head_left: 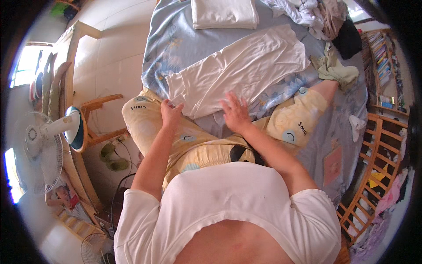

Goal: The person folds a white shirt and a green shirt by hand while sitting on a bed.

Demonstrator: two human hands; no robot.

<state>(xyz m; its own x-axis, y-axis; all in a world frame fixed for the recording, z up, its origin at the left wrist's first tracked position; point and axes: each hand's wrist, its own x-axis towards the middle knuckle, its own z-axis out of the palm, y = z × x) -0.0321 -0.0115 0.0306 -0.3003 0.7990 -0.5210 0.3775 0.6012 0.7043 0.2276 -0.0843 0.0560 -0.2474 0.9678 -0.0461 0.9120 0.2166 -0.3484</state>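
Note:
A wrinkled white garment (239, 66), laid out long and narrow, lies on the blue flowered bed sheet (160, 57) in front of my legs. Its exact kind does not show. My left hand (171, 113) is closed at the garment's near left corner, fingertips pinched on its edge. Just over the near edge, my right hand (236, 113) has its fingers spread, with nothing in them. Beyond the garment sits a neatly folded white cloth (225, 13). An olive-green piece of clothing (336, 70) lies crumpled to the right, by my bare knee.
A heap of mixed clothes (316, 17) lies at the far right of the bed. A pink flat item (332, 165) rests on the sheet near a wooden rail (373, 163). On the left stand a white fan (41, 136) and a wooden frame (70, 66); green shoes (113, 158) are on the floor.

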